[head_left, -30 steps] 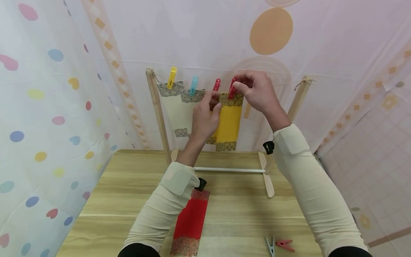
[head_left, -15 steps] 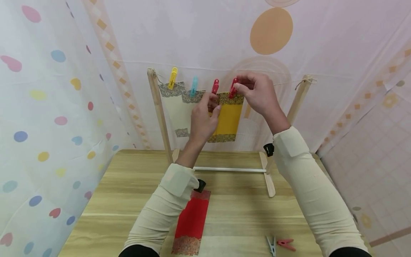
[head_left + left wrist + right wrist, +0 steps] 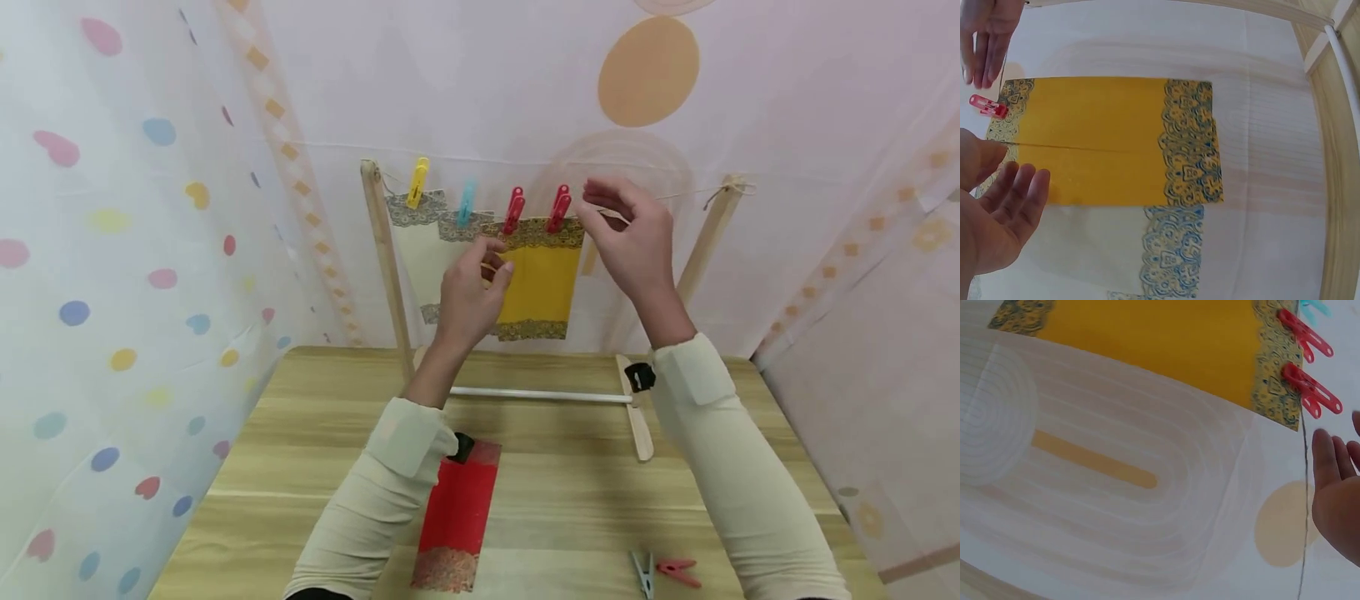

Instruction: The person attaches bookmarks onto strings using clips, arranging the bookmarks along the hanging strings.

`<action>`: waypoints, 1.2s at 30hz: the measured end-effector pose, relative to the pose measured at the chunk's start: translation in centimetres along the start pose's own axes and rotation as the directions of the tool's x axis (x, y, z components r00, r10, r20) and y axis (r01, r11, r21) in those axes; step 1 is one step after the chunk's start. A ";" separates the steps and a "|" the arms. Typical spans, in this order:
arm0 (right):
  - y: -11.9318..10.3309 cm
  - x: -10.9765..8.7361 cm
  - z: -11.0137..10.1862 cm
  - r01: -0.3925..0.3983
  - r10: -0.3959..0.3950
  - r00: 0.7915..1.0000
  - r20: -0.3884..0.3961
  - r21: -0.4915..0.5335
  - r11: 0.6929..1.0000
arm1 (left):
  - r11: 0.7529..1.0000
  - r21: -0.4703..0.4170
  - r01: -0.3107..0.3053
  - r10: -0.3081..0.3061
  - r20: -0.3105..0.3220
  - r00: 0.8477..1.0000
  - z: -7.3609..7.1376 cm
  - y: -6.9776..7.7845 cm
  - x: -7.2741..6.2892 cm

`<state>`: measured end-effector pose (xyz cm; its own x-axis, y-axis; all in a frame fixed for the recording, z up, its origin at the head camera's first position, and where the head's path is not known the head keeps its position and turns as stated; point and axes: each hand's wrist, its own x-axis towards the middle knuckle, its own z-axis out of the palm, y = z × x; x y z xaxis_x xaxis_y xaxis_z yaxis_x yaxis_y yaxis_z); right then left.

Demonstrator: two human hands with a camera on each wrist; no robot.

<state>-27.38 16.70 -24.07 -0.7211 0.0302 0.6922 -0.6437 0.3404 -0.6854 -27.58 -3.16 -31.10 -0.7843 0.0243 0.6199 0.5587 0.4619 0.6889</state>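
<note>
A yellow cloth [image 3: 538, 283] with patterned bands hangs from a thin string [image 3: 1306, 487], clipped by two red clothespins [image 3: 559, 208]. My right hand [image 3: 628, 237] is just right of the right-hand clothespin, fingers loosely bent and apart from it. My left hand [image 3: 472, 292] overlaps the cloth's left side in the head view, fingers relaxed and holding nothing. Left of the yellow cloth hang cream cloths [image 3: 420, 258] with grey patterned bands, under a yellow clothespin [image 3: 417, 183] and a blue clothespin [image 3: 466, 204].
Wooden posts [image 3: 386, 267] hold the string, with a white rod [image 3: 547, 395] joining the stand's feet. On the table [image 3: 570, 500] lie a red cloth [image 3: 457, 508], a grey clothespin [image 3: 642, 573] and a red clothespin [image 3: 678, 572]. A patterned curtain [image 3: 480, 83] backs the stand.
My right hand has let go of the right-hand red clothespin and moved right. My left hand has drawn slightly down, away from the line. The yellow cloth stays clipped.
</note>
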 end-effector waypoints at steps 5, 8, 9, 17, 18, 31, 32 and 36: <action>1.0 -1.8 -0.6 0.061 -0.057 0.994 -0.090 0.040 0.997 | 0.999 0.033 -0.014 0.013 0.047 0.999 -0.2 -0.2 -0.8; 1.5 -2.7 -1.0 0.080 -0.075 0.992 -0.102 0.047 0.996 | 0.998 0.062 -0.021 0.017 0.066 0.998 -0.4 -0.4 -1.3; 1.6 -3.0 -1.1 0.086 -0.081 0.992 -0.101 0.042 0.995 | 0.997 0.074 -0.026 0.021 0.071 0.997 -0.5 -0.4 -1.5; 2.5 -5.5 -2.1 0.152 -0.158 0.987 -0.029 -0.152 0.977 | 0.964 0.218 -0.154 0.133 0.107 0.985 -1.0 -0.7 -3.3; 2.7 -5.8 -2.2 0.171 -0.177 0.984 -0.013 -0.192 0.966 | 0.952 0.250 -0.178 0.154 0.115 0.981 -1.1 -0.8 -3.6; 6.6 -12.4 -3.3 0.275 -0.156 0.952 0.261 -0.516 0.811 | 0.852 0.447 -0.273 0.192 0.219 0.957 -2.3 -4.1 -7.1; 6.9 -12.9 -3.4 0.276 -0.145 0.950 0.276 -0.529 0.802 | 0.845 0.462 -0.271 0.180 0.231 0.956 -2.5 -4.4 -7.4; 7.8 -14.8 -4.2 0.256 -0.081 0.944 0.320 -0.556 0.791 | 0.823 0.516 -0.239 0.118 0.256 0.960 -3.0 -5.5 -8.8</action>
<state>-20.67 22.90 -38.69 -0.7108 -0.2998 0.6362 -0.5513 0.7992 -0.2393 -22.96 -8.60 -39.25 -0.7555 0.3046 0.5801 0.5080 0.8314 0.2250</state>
